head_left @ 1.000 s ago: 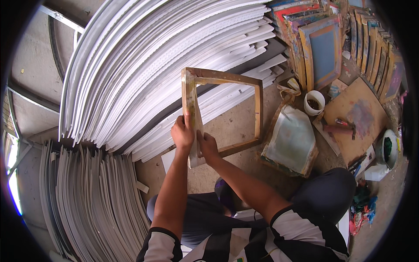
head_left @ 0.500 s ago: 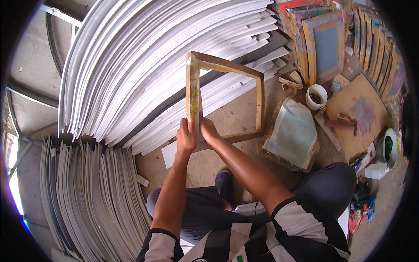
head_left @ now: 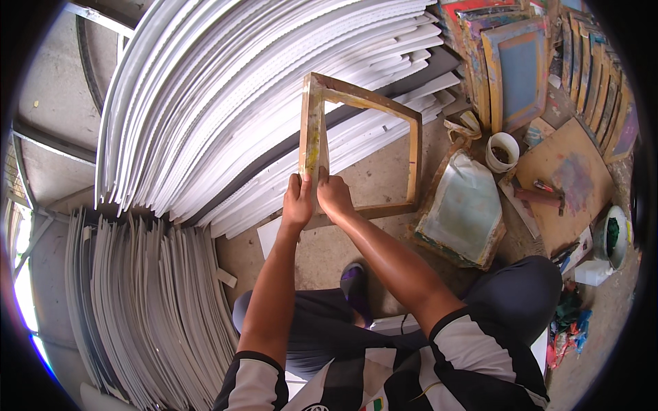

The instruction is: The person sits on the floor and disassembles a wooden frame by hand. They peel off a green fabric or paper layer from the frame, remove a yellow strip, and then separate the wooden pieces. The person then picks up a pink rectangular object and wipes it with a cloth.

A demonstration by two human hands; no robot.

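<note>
The left hand [head_left: 297, 201] and right hand [head_left: 335, 198] have their fingers closed around the near end of the left bar of one wooden frame [head_left: 312, 133], raised mid-scene. To the left are one far stack of white sheets [head_left: 260, 89] and one near stack of grey sheets [head_left: 151, 294]; to the right are one white bucket [head_left: 493, 160] and one board [head_left: 562, 225] carrying one hammer [head_left: 540, 197].

Wooden frame [head_left: 312, 130] partly hidden behind the right hand [head_left: 335, 196], white sheets [head_left: 253, 89] cut off at top.
</note>
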